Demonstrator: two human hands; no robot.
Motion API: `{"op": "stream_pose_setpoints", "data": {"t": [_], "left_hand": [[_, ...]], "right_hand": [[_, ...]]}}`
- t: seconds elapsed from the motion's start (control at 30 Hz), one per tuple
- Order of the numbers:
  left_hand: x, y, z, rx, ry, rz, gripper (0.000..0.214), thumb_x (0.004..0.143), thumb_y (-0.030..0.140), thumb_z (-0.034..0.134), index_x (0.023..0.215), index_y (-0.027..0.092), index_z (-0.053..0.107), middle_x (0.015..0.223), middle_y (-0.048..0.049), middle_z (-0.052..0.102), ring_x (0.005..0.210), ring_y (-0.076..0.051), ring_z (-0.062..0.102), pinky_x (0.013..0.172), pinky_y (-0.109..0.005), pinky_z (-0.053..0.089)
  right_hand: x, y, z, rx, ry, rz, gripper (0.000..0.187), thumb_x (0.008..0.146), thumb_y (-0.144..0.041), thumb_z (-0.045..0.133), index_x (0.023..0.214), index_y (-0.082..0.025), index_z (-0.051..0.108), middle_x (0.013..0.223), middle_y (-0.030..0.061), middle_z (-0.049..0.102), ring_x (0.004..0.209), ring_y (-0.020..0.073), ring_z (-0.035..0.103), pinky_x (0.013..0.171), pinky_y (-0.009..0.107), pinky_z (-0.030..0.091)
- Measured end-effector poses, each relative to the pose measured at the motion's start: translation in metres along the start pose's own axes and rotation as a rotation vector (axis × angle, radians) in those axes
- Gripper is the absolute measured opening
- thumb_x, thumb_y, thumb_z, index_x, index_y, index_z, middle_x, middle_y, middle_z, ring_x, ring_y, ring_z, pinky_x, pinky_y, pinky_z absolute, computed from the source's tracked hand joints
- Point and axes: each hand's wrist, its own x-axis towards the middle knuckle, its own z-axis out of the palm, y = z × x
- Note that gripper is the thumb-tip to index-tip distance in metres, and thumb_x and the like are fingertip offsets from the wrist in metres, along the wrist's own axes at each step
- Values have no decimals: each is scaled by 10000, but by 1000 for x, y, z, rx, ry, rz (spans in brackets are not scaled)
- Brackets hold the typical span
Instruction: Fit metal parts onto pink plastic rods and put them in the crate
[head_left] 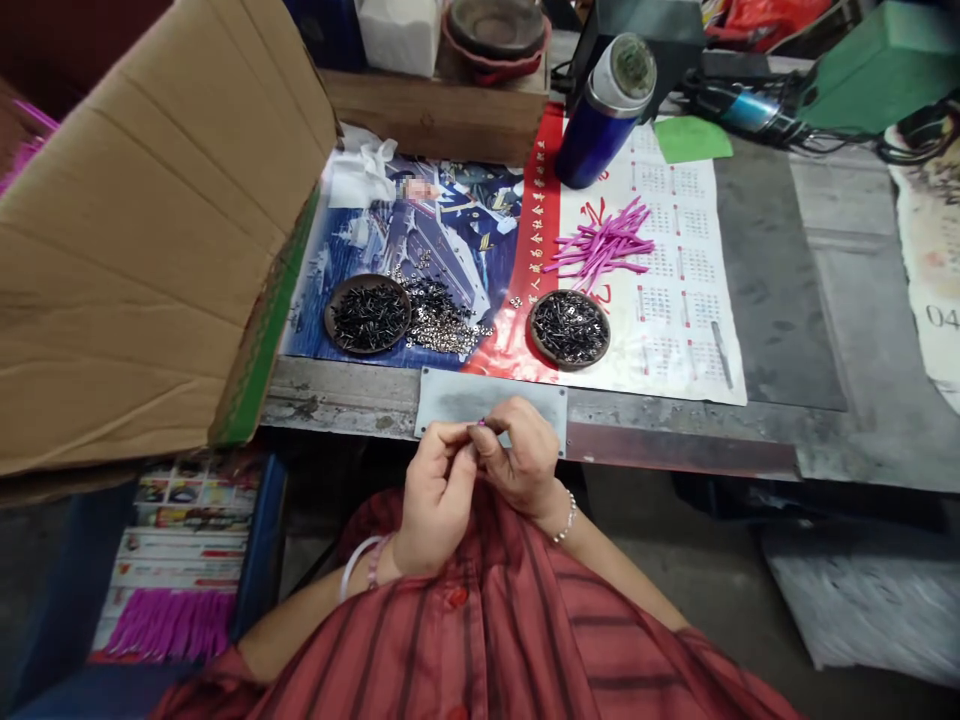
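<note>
My left hand [437, 500] and my right hand [519, 455] meet at the bench edge, the fingers of each pinched closed. A small pink piece [482, 422] peeks out between their fingertips; most of it is hidden. Just beyond them lies a grey metal plate [491, 393]. Farther up are a left round dish [330, 335] and a right round dish [534, 345], both filled with small black and silvery parts. Loose tiny metal parts [442, 325] are heaped beside the left dish. Thin pink strips [606, 243] form a pile behind the right one.
A large cardboard box [150, 250] stands on the left. Below it, a blue bin [259, 560] holds more pink strips [169, 622]. At the back are a blue flask [592, 140], a wooden box [435, 115] and a green box [881, 70] near cables.
</note>
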Motion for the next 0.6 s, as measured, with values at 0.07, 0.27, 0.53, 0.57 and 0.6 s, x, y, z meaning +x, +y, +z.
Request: {"op": "stream_pose_setpoints", "data": {"t": [0.07, 0.27, 0.53, 0.57, 0.6], "left_hand": [[0, -2, 1, 4, 13, -19, 99, 978, 263, 573, 1013, 195, 637, 888, -25, 672, 804, -137, 668, 728, -225, 540], [0, -8, 3, -18, 10, -79, 117, 963, 313, 602, 967, 199, 630, 826, -6, 639, 739, -122, 633, 699, -222, 529], [3, -5, 5, -19, 27, -56, 155, 963, 348, 605, 961, 193, 616, 828, -15, 632, 732, -126, 634, 671, -219, 528], [3, -6, 5, -6, 30, -45, 144, 966, 337, 601, 960, 193, 616, 829, -13, 633, 736, -124, 636, 685, -219, 531], [3, -7, 4, 7, 34, -35, 132, 967, 325, 598, 957, 194, 615, 826, -10, 631, 737, -122, 636, 694, -217, 530]], "right_hand": [[-2, 2, 4, -112, -19, -23, 295, 1048, -273, 421, 763, -227, 481, 644, 8, 504, 598, 173, 451, 580, 325, 365], [-2, -1, 2, 46, -129, 286, 395, 1043, -316, 442, 659, -237, 401, 571, -36, 416, 512, 136, 408, 520, 294, 318], [-3, 4, 1, -54, -30, 18, 238, 1027, -263, 447, 802, -220, 513, 694, 31, 546, 672, 198, 511, 638, 337, 427], [-4, 4, 2, -127, -32, -15, 265, 1033, -251, 419, 780, -224, 495, 673, 28, 522, 656, 201, 488, 634, 345, 412], [-4, 4, 4, -182, -38, -21, 290, 1035, -246, 404, 755, -230, 476, 655, 23, 499, 639, 200, 467, 626, 348, 398]]}}
